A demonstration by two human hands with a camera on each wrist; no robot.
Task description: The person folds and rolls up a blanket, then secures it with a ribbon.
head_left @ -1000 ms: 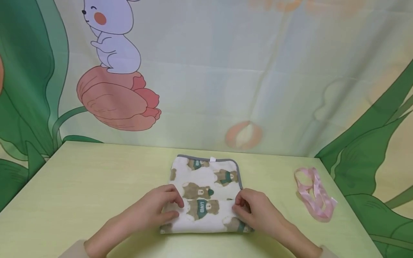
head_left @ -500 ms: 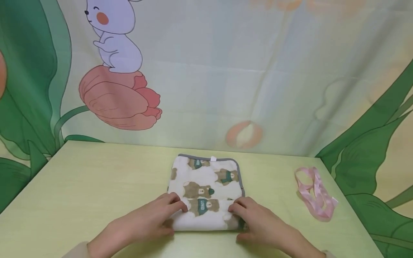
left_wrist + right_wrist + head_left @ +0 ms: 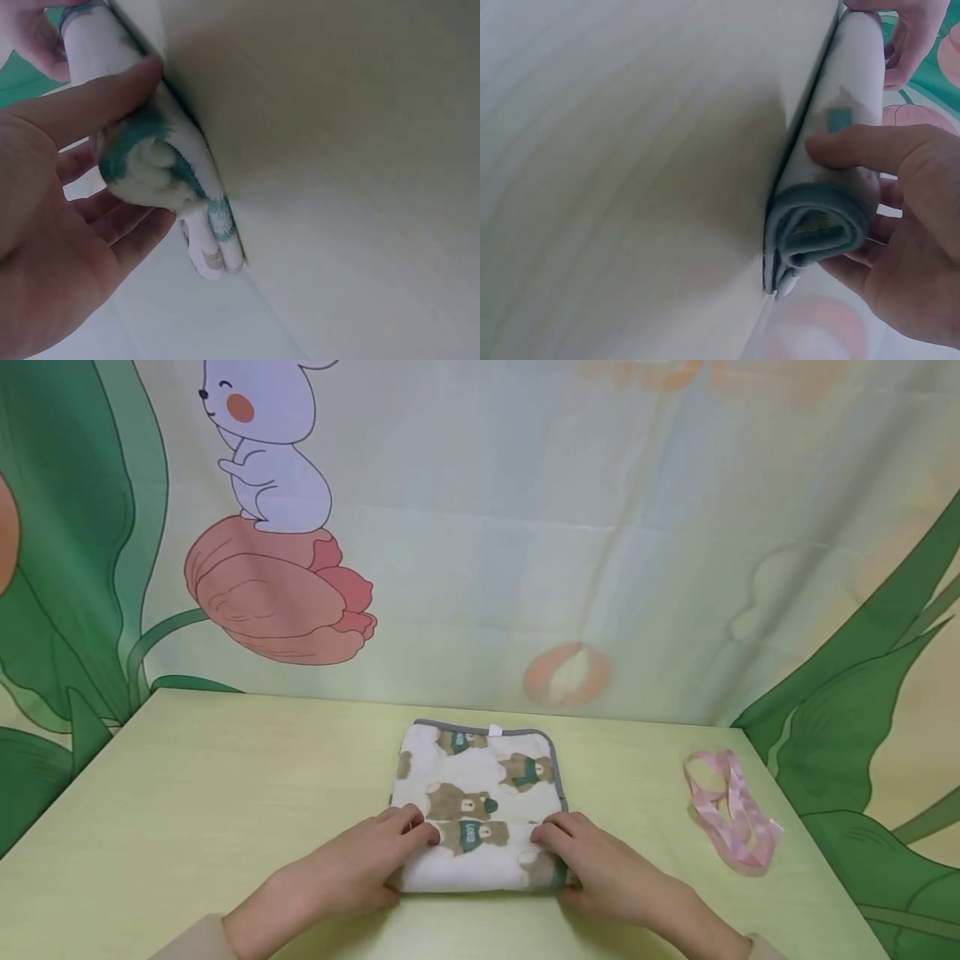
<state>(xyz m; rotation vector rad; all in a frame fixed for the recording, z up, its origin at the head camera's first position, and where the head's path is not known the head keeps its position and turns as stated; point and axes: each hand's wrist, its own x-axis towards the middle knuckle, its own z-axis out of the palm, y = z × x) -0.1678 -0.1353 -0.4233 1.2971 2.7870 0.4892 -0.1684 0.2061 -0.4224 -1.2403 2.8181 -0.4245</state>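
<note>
A white fleecy blanket [image 3: 450,768] printed with brown bears, with grey edging and a small white tag, lies folded on the table in the head view. Its near edge is turned into a thick roll [image 3: 468,868]. My left hand [image 3: 352,864] holds the left end of this roll, thumb on the near side and fingers over the top. At the right end my right hand [image 3: 611,868] grips it the same way. The right wrist view shows the grey-edged spiral end [image 3: 821,225] beside the thumb. In the left wrist view, the other end [image 3: 154,169] shows white and green layers.
A loosely looped pink ribbon [image 3: 735,818] lies on the pale yellow table [image 3: 225,777], toward its right edge. Behind the table hangs a cloth backdrop [image 3: 480,568] printed with a rabbit, flowers and leaves.
Both hands have come down from pinching the top of the fold to wrap round the roll, thumbs now at its near side. The roll's near edge sits slightly farther away.
</note>
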